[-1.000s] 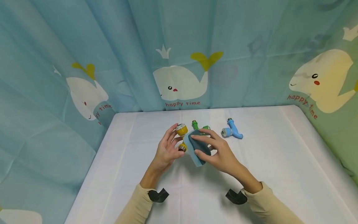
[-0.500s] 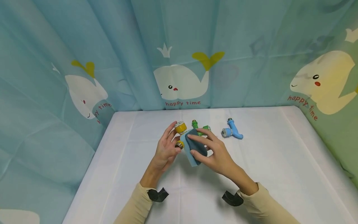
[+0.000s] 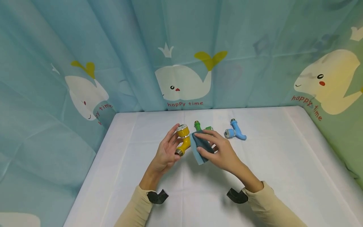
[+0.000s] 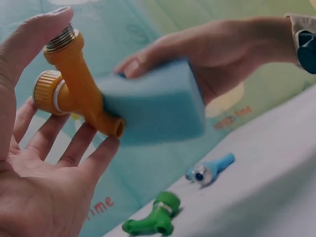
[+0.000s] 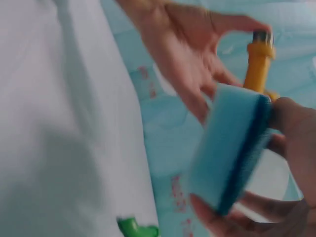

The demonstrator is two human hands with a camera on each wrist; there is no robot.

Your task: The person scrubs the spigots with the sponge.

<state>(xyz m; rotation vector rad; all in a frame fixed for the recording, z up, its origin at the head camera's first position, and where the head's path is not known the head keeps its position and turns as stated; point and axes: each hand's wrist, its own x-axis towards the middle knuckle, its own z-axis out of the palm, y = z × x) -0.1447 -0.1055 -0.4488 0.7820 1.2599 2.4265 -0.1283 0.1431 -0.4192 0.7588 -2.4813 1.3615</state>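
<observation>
My left hand [image 3: 167, 150] holds a yellow faucet [image 3: 185, 143] up off the table, thumb on its threaded metal end and fingertips on the other side, as the left wrist view [image 4: 81, 84] shows. A blue sponge [image 3: 197, 154] with a darker scouring layer is pinched between the thumb and fingers of my right hand [image 3: 222, 151]. In the left wrist view the sponge [image 4: 153, 103] is blurred and lies against or just behind the faucet's spout; whether they touch I cannot tell. The right wrist view shows the sponge [image 5: 229, 143] hiding part of the faucet [image 5: 257, 66].
A green faucet [image 3: 197, 125] lies on the white table [image 3: 136, 164] behind the sponge, partly hidden. To its right rests a light blue faucet [image 3: 236, 130]. A curtain [image 3: 241, 82] with whale prints hangs behind and along the sides of the table.
The yellow faucet has tilted in my left hand, so its curved body now shows more. The sponge shifted left along it, then back right; both hands keep their hold.
</observation>
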